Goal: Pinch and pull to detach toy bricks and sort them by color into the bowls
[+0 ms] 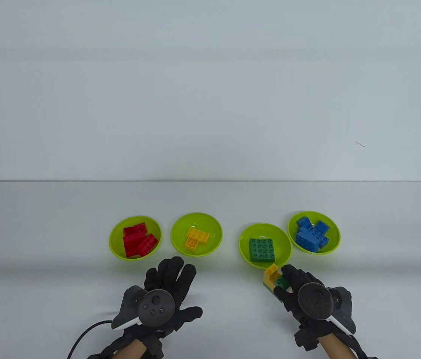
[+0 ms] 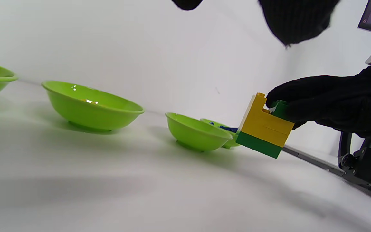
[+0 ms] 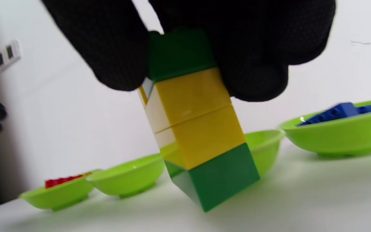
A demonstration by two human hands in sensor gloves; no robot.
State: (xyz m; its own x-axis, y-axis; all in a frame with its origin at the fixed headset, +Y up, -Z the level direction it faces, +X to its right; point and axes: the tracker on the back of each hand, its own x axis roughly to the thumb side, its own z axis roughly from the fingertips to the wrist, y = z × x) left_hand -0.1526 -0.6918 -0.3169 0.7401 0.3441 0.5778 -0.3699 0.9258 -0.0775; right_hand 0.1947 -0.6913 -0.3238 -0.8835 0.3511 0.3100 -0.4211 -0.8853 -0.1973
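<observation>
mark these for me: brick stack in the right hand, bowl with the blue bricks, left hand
brick stack [image 3: 201, 129]: right wrist view, on the yellow middle bricks.
bowl with the blue bricks [image 1: 333, 245]: table view, on its bare right rim.
left hand [image 1: 169, 288]: table view, on the glove just above the tracker.

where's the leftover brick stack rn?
Table view, right side: brick stack pinched in the right hand, just in front of the green-brick bowl.

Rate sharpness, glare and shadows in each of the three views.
Table view: sharp, evenly lit, soft shadows beneath the bowls. Left wrist view: brick stack crisp, a glare spot inside the nearest full bowl, the fingers at the top blurred. Right wrist view: soft throughout, the fingers and stack slightly smeared.
</observation>
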